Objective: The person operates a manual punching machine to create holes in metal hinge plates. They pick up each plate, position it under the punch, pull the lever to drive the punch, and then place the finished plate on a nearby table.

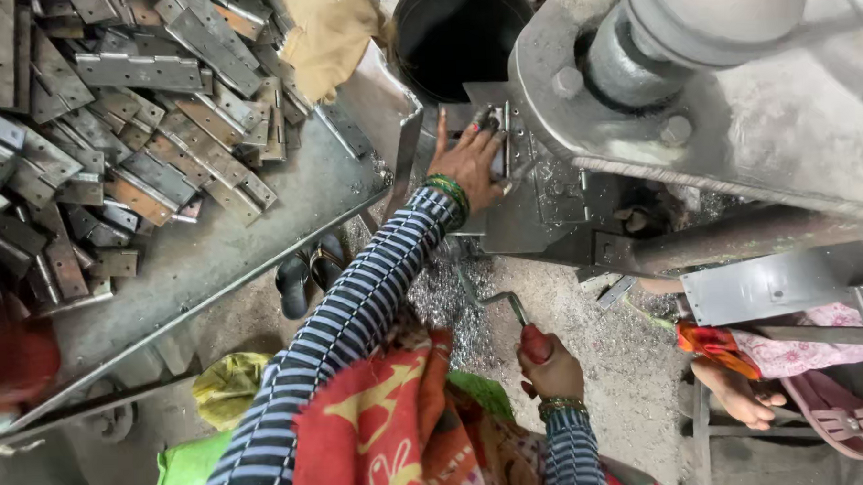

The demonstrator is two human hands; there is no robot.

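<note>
The left hand (469,160) presses a flat grey steel hinge plate (501,144) against the bed of the grey metal press (733,117), its grip spread, fingers lying on the plate; the right hand (551,367) has its grip closed round the red-handled bent steel lever (534,344) below. The plate looks stiff, heavy for its size, sharp-edged and probably oily, best held by its long edges; left of the upper grip, a heap of like plates (112,120) lies on the steel table (260,248). No labels show.

Left hand (469,165) presses flat grey metal hinge plate (501,140) at 12 o'clock w/ fingers spread; right hand (549,367) grips red-handled metal lever (525,330) at 5 o'clock; heap of grey steel hinge plates (112,120) at 10.
</note>
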